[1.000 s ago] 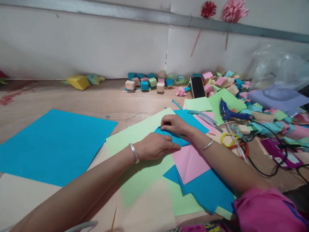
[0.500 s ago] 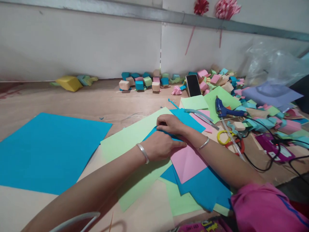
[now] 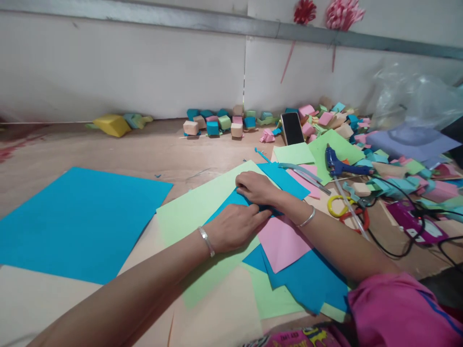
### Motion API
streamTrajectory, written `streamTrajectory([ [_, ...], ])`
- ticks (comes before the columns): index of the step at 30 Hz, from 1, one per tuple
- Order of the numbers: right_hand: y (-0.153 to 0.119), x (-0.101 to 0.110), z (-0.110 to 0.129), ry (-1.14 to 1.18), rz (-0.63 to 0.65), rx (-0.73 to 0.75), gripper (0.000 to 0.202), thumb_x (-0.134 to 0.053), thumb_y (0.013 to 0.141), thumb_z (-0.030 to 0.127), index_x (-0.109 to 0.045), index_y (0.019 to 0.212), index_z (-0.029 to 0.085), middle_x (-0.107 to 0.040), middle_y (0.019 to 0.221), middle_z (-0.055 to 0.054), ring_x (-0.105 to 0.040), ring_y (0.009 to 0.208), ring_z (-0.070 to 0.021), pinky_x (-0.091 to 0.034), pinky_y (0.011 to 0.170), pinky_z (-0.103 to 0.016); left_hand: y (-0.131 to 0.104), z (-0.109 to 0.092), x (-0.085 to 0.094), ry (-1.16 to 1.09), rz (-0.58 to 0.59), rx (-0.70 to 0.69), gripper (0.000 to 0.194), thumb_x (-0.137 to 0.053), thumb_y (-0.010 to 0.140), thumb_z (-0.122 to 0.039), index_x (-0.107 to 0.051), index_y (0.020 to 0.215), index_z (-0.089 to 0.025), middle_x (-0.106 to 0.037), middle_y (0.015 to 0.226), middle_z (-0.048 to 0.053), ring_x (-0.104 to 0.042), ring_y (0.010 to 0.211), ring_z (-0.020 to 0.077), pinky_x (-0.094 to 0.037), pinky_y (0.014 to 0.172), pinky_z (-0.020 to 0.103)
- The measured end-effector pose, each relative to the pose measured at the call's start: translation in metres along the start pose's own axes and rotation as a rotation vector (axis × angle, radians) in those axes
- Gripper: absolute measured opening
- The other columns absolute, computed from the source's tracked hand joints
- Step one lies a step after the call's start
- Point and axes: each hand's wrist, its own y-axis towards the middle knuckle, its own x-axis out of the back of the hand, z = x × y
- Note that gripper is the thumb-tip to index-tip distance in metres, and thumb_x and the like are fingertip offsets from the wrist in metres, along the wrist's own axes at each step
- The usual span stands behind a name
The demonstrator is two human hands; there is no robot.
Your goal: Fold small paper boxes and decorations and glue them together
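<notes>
My left hand (image 3: 235,227) lies low over a blue sheet of paper (image 3: 224,204), fingers curled and pressed onto its edge. Just beyond it, my right hand (image 3: 258,188) holds the same sheet down, its fingers bent inward. The hands nearly touch and cover much of the blue sheet, so its fold is partly hidden. Beneath it lies a light green sheet (image 3: 202,193). A pink square of paper (image 3: 284,243) sits just below my hands, on top of more blue paper (image 3: 307,284).
A large blue sheet (image 3: 87,221) lies at left. Folded paper cubes (image 3: 212,127) and a phone (image 3: 292,129) stand along the wall. To the right are a blue glue gun (image 3: 338,166), scissors with yellow and red handles (image 3: 338,206), black cables and a purple box (image 3: 415,224).
My left hand has drawn slightly back to the left, and its outstretched index finger is now bent more. More of the blue sheet shows between the hands. The view has shifted slightly.
</notes>
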Motion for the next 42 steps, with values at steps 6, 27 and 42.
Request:
streamTrajectory([
  [6,-0.002,-0.002,0.008,-0.105,-0.010,-0.059,0.016,-0.046,0.092,0.024,-0.058,0.085,0.018,-0.063,0.087,-0.006,-0.051,0.080,-0.0194,-0.031,0.067,-0.031,-0.002,-0.004,0.000,-0.039,0.025,0.025,0.046,-0.035,0.094,-0.055,-0.047,0.134,-0.034,-0.057,0.087,0.004,-0.051,0.061,0.0165,-0.028,0.053,0.028],
  [27,-0.011,-0.012,0.015,-0.233,-0.058,-0.057,0.016,-0.042,0.094,0.025,-0.056,0.094,0.016,-0.061,0.094,-0.010,-0.049,0.088,-0.0241,-0.029,0.070,-0.034,-0.085,-0.004,0.023,0.172,0.165,0.177,0.032,-0.040,0.097,-0.029,-0.065,0.092,-0.010,-0.060,0.086,0.009,-0.055,0.068,0.0214,-0.038,0.056,0.034],
  [42,-0.010,-0.006,0.011,-0.049,-0.112,-0.013,0.013,-0.048,0.089,0.020,-0.058,0.083,0.016,-0.063,0.085,-0.010,-0.052,0.083,-0.0216,-0.034,0.070,-0.032,-0.117,-0.007,0.025,0.274,-0.037,0.517,0.046,-0.039,0.097,-0.035,-0.060,0.061,-0.015,-0.056,0.062,0.006,-0.056,0.059,0.0201,-0.036,0.050,0.030],
])
